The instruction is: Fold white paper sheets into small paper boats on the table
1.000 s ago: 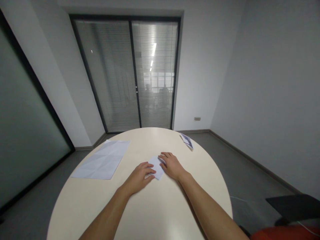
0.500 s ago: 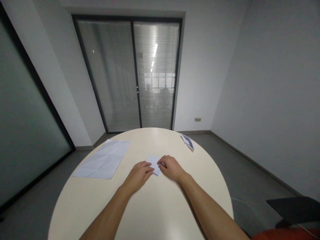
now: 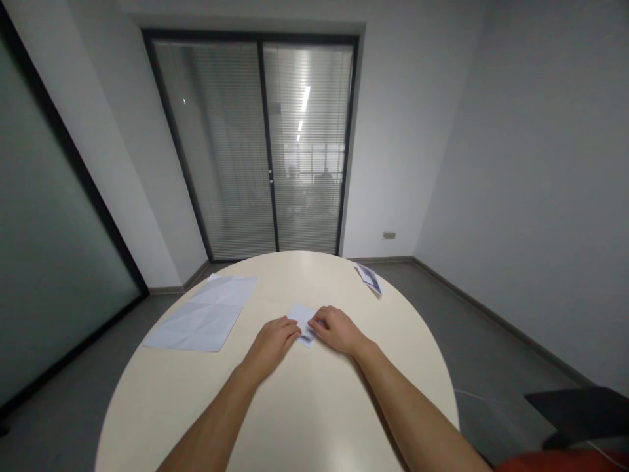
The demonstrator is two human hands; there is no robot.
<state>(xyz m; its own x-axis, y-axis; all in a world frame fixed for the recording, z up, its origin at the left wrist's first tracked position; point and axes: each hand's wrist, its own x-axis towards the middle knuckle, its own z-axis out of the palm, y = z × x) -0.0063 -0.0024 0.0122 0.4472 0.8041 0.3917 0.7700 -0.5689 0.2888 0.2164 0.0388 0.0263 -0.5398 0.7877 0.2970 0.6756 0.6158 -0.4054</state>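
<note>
On the table [image 3: 295, 406], a small paper [image 3: 301, 314] lies between the left hand [image 3: 275, 339] and the right hand [image 3: 337, 330]. A large sheet [image 3: 206, 316] lies to its left, a folded piece [image 3: 368, 279] farther back to the right — near the edge — and glass panels [image 3: 307, 196] stand behind the table.

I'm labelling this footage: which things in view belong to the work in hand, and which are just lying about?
In the work:
left hand, at the small paper
right hand, at its other side
small paper
round table, beneath it

Apparently lying about:
large creased sheet, table's left
folded piece, far right
</note>
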